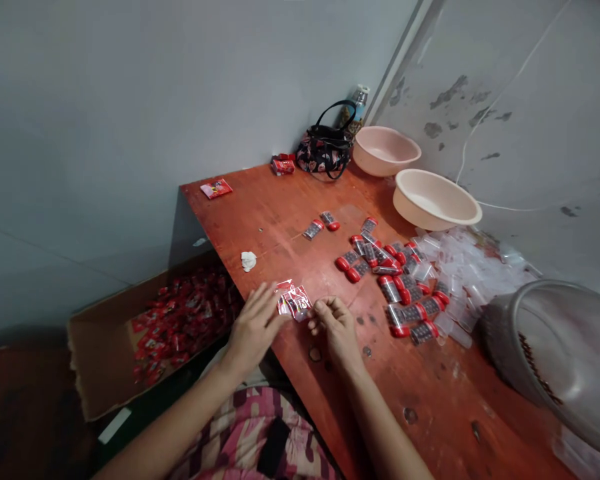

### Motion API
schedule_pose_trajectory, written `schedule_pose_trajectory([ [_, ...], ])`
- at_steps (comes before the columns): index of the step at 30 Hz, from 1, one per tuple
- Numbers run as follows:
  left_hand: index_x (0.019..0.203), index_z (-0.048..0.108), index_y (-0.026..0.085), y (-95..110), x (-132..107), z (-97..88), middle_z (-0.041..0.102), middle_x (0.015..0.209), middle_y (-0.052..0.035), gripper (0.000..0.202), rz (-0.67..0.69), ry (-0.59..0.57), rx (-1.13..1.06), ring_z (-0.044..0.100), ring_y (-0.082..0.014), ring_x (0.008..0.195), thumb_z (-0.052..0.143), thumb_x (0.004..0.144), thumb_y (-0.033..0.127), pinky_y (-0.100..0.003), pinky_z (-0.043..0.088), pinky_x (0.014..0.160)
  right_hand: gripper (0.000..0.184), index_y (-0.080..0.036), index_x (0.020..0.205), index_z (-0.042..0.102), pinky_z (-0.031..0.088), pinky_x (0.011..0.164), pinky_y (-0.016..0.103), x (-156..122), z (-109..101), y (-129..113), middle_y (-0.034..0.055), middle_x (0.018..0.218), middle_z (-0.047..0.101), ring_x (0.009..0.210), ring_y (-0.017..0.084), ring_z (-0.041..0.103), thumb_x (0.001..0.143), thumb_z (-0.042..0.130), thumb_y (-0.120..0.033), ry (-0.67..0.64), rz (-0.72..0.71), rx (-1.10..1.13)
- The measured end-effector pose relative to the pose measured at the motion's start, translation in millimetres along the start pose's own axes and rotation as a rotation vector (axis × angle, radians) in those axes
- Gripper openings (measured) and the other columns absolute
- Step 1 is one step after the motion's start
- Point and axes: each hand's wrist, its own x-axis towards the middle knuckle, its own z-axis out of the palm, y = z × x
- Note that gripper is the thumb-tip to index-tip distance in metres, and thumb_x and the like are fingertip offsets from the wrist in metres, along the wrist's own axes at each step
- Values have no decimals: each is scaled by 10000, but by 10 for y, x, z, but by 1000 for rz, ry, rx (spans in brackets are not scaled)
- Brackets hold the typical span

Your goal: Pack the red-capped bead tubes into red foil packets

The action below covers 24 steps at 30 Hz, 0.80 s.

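Flanks red packaging (pixel 300 303), likely light, slippery, best edge-pinched, with open left hand (pixel 253 327), curled right hand (pixel 337 328) of uncertain grip.

- Dim, cool light over the grey wall (pixel 130 100).
- Soft sheen across the middle of the reddish table (pixel 275 233); small white glints on shiny red packets (pixel 296 302).
- Bright reflections inside the metal bowl (pixel 580 347).
- Heavy shadow at lower left, darkening the cardboard box (pixel 100 363).
- Fine print blurred; edges stretched, wide-angle.
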Motion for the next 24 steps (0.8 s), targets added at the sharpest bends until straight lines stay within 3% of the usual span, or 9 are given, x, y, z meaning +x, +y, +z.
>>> schedule_pose_trajectory([
  [1,1051,612,271,0,57,94,512,1250,-56,397,86,-81,117,304,-282,1247,660,657,278,-468,119,1050,201,-177,755,520,408,429,186,-12,10,13,-27,603,580,469,91,529,748,588,-367,-1,-4,-20],
  [3,1056,610,266,-39,139,236,495,1264,-68,348,191,-139,303,264,-299,1262,608,707,257,-517,82,1036,194,-179,753,527,408,444,191,-32,9,23,-31,592,574,478,94,526,753,581,-365,3,-28,-67],
  [7,1020,624,280,-177,162,333,519,1238,-64,272,253,-144,490,261,-306,1262,520,772,242,-565,95,1008,187,-178,761,550,426,509,217,-19,-69,-5,-8,652,589,550,115,538,778,545,-364,62,-123,-217],
  [12,1015,626,299,-213,131,302,545,1208,-34,275,285,-107,442,284,-278,1257,499,784,221,-552,104,1014,180,-194,846,596,432,641,266,139,-121,-44,17,778,634,690,152,571,756,568,-348,110,-251,-506],
  [15,972,647,310,-131,140,277,556,1192,-22,255,267,-79,313,308,-273,1246,541,758,222,-543,105,1020,246,-195,915,582,437,601,259,257,-84,-50,16,750,654,662,155,594,713,618,-331,6,-145,-375],
  [18,1001,639,305,-21,156,253,544,1213,-18,316,157,-13,91,346,-266,1227,621,695,225,-482,168,1033,273,-188,881,557,407,483,216,331,-23,-64,-29,603,626,492,117,555,658,667,-300,-48,-24,-85],
  [20,1038,624,282,25,164,243,557,1203,-34,414,-30,45,-112,433,-270,1163,682,631,235,-417,291,997,291,-186,860,543,378,441,194,343,22,-76,-51,555,601,427,93,513,628,690,-282,-30,2,59],
  [22,993,650,227,37,170,245,630,1086,-66,397,-256,13,-310,552,-275,1023,704,601,266,-372,416,896,299,-187,866,537,371,439,188,331,63,-82,-55,551,595,422,86,504,626,692,-275,-30,-6,109],
  [24,873,686,163,27,174,258,685,911,-87,280,-426,-99,-476,621,-265,873,677,632,305,-358,482,797,292,-192,885,536,381,457,193,310,83,-88,-52,573,598,448,91,513,646,677,-281,-58,-38,56],
])
